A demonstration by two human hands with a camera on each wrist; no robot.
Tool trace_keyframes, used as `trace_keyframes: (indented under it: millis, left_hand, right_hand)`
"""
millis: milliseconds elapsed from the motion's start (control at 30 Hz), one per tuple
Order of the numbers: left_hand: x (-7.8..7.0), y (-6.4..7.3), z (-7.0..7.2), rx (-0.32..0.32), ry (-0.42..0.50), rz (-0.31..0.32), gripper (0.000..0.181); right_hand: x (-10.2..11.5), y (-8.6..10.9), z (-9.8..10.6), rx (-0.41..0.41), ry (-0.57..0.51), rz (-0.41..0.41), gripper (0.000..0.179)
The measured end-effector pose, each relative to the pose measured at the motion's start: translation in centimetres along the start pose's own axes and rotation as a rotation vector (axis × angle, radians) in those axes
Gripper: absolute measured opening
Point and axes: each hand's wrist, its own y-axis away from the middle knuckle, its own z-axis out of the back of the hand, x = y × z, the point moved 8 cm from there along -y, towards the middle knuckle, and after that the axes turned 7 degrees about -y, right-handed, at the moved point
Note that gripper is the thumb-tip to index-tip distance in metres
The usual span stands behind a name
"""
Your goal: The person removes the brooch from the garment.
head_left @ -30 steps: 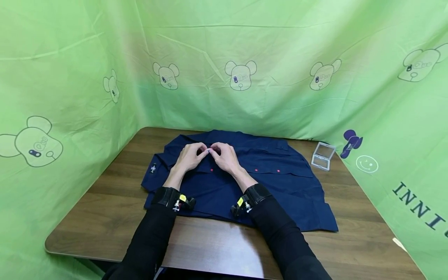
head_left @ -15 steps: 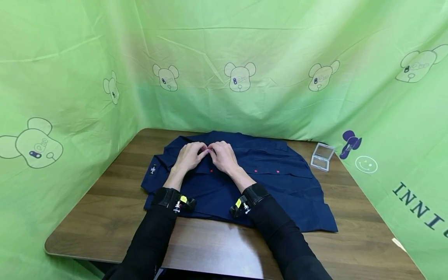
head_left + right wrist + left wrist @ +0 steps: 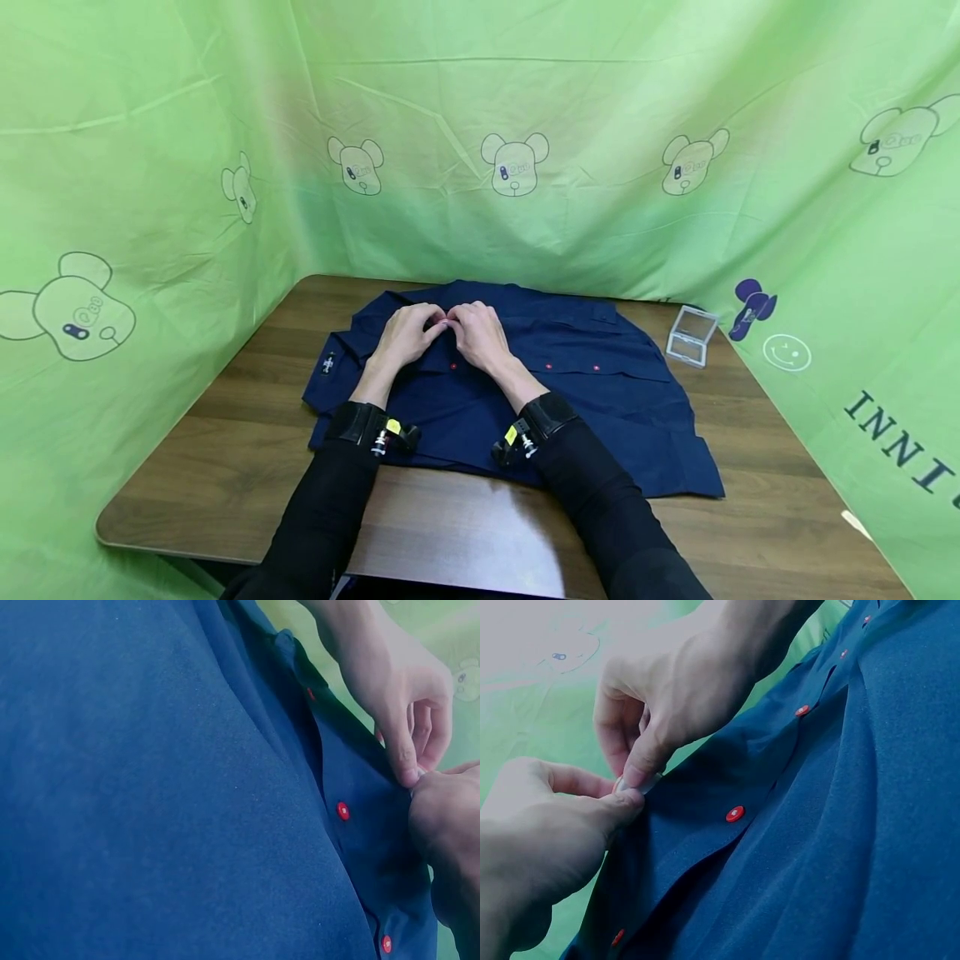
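A dark blue shirt (image 3: pixel 480 417) with several red buttons lies spread on the table. Over its far part, my left hand (image 3: pixel 407 335) and right hand (image 3: pixel 477 335) meet fingertip to fingertip. Seen from the left wrist, both hands pinch a small whitish piece (image 3: pixel 620 785) at the edge of the shirt; its kind is mostly hidden by the fingers. Near the pinch is a red button (image 3: pixel 736 814) on the shirt's front strip. The right wrist view shows the left thumb and fingers close against the cloth, with the right hand (image 3: pixel 450 817) partly cut off by the frame.
An open clear plastic case (image 3: pixel 692 336) stands at the back right of the wooden table (image 3: pixel 225 467). Green printed curtains (image 3: pixel 517 242) enclose the table at the back and sides. A small metallic emblem (image 3: pixel 327 362) shows on the shirt's left part.
The hands hold nearly the same place. The fingertips have drawn closer over the small piece, whose white and red edge showed more clearly a second ago.
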Motion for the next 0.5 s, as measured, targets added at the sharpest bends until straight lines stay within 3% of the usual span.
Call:
trace_keyframes:
  millis: [500]
  left_hand:
    - [0.86,0.13,0.06,0.008,0.12,0.029,0.017]
  right_hand:
    - [-0.59,0.04,0.4,-0.038,-0.066,-0.079,0.015]
